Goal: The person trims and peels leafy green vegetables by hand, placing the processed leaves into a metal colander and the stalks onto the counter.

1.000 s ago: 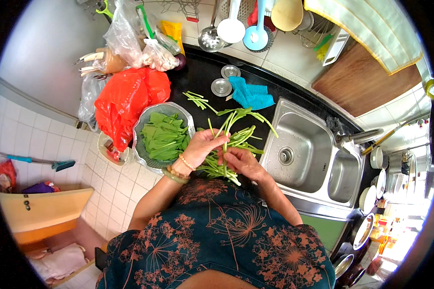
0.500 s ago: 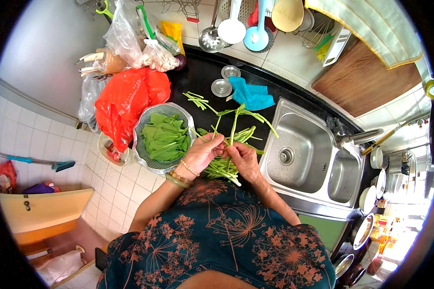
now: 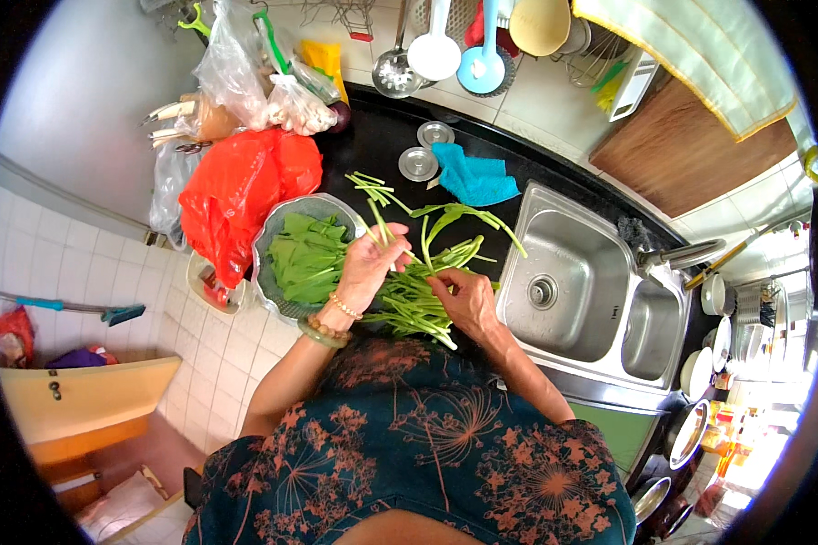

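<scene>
Bowl (image 3: 262,268) w/ cut leaves (image 3: 304,263) sat L of the L hand (image 3: 370,271), whose fingers pinched short stem pcs (image 3: 380,232) poking up past the tips. Stem pile (image 3: 418,309) lay btwn + under both hands. R hand (image 3: 468,302) thumb + fingertips gripped a long stem (image 3: 427,256), rising above 'em. Sink (image 3: 568,282) was just R.

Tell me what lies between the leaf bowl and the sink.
In the head view, green stems lie there on the black counter, with the left hand nearer the bowl and the right hand nearer the sink.
</scene>
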### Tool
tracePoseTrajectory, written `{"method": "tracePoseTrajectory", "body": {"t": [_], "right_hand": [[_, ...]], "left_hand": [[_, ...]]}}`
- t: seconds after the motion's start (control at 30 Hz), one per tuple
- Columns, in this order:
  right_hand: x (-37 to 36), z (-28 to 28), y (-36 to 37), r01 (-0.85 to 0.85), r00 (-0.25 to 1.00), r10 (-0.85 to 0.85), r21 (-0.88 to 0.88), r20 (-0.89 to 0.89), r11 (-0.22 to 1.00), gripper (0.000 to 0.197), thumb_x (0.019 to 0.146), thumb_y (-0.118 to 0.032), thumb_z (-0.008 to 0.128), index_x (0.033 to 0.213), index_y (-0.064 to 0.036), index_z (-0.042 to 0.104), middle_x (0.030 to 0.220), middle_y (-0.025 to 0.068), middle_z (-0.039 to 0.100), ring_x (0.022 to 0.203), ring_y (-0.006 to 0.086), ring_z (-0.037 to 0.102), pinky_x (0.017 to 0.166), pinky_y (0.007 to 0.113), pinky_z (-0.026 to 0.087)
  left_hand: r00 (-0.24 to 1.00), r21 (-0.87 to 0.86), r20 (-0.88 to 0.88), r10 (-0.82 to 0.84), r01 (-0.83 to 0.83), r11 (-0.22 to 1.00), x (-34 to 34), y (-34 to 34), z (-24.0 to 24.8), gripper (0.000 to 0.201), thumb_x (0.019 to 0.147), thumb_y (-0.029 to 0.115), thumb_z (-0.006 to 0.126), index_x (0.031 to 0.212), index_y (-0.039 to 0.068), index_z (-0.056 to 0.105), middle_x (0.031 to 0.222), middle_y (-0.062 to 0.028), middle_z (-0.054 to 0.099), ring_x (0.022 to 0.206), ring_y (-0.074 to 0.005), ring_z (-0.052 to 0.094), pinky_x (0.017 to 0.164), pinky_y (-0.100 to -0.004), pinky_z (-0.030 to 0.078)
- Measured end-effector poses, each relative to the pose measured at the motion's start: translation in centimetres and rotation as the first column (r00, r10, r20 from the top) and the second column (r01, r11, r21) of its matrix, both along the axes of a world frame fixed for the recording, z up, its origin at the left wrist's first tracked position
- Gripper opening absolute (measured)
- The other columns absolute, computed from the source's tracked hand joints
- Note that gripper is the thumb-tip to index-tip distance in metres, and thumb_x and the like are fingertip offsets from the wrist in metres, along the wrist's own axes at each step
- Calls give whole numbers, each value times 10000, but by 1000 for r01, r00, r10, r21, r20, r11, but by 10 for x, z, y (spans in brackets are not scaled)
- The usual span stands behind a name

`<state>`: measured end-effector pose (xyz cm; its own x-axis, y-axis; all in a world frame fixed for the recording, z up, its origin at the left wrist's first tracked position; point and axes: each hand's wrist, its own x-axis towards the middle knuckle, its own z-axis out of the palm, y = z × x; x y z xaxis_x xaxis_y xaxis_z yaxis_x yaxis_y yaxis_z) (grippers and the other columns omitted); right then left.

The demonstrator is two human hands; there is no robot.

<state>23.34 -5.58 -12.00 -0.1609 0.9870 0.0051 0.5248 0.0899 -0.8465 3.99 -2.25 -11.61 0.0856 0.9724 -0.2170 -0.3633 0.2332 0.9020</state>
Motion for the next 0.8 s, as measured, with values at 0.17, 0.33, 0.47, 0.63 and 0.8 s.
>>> {"method": "tracePoseTrajectory", "body": {"t": [0.17, 0.33, 0.47, 0.63, 0.8], "right_hand": [[-2, -5, 3, -60, 993, 60, -1, 105, 998, 229, 847, -232, 697, 896, -8, 697, 720, 129, 687, 597, 214, 654, 567, 325, 502], [-3, -4, 6, -85, 996, 85, -104, 0, 991, 223, 863, -239, 691, 910, -22, 707, 735, 110, 699, 620, 217, 675, 583, 323, 519], [-4, -20, 9, -103, 962, 57, -159, -267, 982, 217, 886, -190, 679, 996, -4, 696, 728, 47, 684, 623, 96, 608, 566, 249, 477], [-4, -20, 14, -161, 930, 65, -242, -362, 957, 216, 918, -177, 650, 980, 30, 671, 781, 31, 678, 682, 65, 575, 600, 236, 460], [-2, -22, 15, -187, 788, -106, -399, -607, 898, 148, 930, -180, 635, 875, -48, 673, 725, -12, 654, 587, 26, 500, 501, 201, 366]], "left_hand": [[998, -29, -22, -63, 63, 998, 10, -2, -3, 177, 917, 132, 650, 1061, 31, 632, 794, -7, 629, 669, -81, 592, 579, -220, 463], [989, -72, -123, -79, 70, 995, 10, -4, -5, 132, 919, 157, 655, 977, 44, 621, 754, 11, 610, 615, -68, 560, 541, -197, 437], [959, -118, -220, -178, 155, 981, 11, -9, -12, 148, 931, 185, 641, 965, 45, 610, 736, 15, 599, 611, -66, 555, 541, -198, 450], [925, -116, -314, -211, 184, 976, 10, -10, -17, 159, 942, 194, 623, 983, 43, 594, 778, 7, 612, 632, -67, 568, 548, -200, 464], [996, -57, -28, -90, 88, 994, 17, -15, -33, 131, 953, 178, 606, 992, 54, 592, 857, -16, 630, 709, -88, 580, 622, -241, 483]]}}
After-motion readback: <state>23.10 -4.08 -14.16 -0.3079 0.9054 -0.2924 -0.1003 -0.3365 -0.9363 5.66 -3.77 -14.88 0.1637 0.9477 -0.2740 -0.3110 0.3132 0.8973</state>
